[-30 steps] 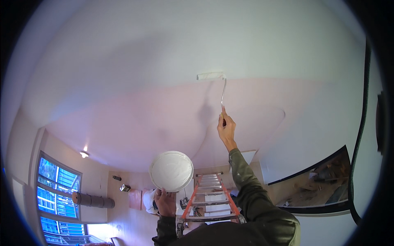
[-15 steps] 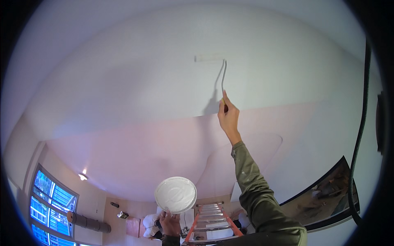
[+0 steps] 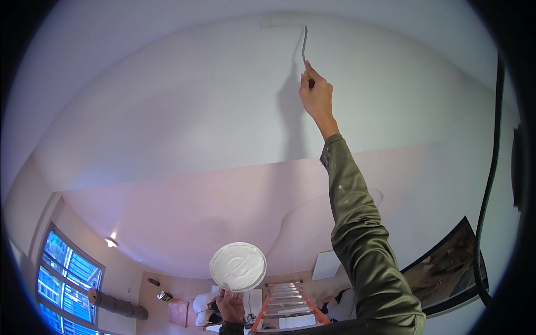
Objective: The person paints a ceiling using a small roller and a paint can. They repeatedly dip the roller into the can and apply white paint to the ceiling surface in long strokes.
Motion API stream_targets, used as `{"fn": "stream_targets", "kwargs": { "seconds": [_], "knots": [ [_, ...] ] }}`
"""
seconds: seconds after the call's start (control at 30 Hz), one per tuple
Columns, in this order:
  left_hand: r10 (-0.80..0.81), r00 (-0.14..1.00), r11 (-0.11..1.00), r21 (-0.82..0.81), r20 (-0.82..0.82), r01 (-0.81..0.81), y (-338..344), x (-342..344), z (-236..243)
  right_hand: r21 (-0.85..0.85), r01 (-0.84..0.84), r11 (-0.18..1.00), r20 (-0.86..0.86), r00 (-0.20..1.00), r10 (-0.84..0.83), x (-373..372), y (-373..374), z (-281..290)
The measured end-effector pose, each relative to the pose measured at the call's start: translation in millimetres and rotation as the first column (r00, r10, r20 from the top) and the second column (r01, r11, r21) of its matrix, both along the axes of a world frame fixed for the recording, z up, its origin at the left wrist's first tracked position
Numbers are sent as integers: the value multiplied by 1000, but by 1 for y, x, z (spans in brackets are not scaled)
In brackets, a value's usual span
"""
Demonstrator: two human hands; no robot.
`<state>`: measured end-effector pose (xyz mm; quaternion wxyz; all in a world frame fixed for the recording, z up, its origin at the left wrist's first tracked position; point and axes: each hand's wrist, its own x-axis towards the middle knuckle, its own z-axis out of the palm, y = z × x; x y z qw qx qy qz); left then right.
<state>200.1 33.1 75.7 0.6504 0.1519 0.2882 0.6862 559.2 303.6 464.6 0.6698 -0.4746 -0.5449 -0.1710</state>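
My right hand (image 3: 318, 99) is raised at full reach, its fingers closed around the grip of a paint roller (image 3: 305, 43). The roller's bent metal rod runs upward, and its pale sleeve lies against the white upper part of the wall (image 3: 223, 106), hard to tell from the paint. Down at lower centre, my left hand (image 3: 231, 308) grips a round tub (image 3: 238, 289) by its near edge. White paint with a swirled surface fills the tub. Below the white area the wall is pink (image 3: 223, 212).
An orange stepladder (image 3: 288, 304) stands below, right of the tub. Two people are low down, one at the left (image 3: 203, 309) and one at the right (image 3: 341, 306) of it. A dark cable (image 3: 493, 162) hangs at the right beside a dark reflective panel (image 3: 446, 273). Windows (image 3: 70, 279) are at lower left.
My right hand has moved up with the roller, which now touches the wall much higher. The tub in my left hand has hardly moved.
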Motion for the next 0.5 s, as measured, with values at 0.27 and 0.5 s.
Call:
{"fn": "stream_targets", "kwargs": {
  "seconds": [0.27,0.5],
  "knots": [
    [-18,1000,1000,-6,12,18,0,0,2,-31,-11,999,-16,1000,11,0,3,4],
    [15,999,1000,11,47,-16,1,-2,-7,-26,-16,1000,-26,1000,15,1,6,5]
  ]
}}
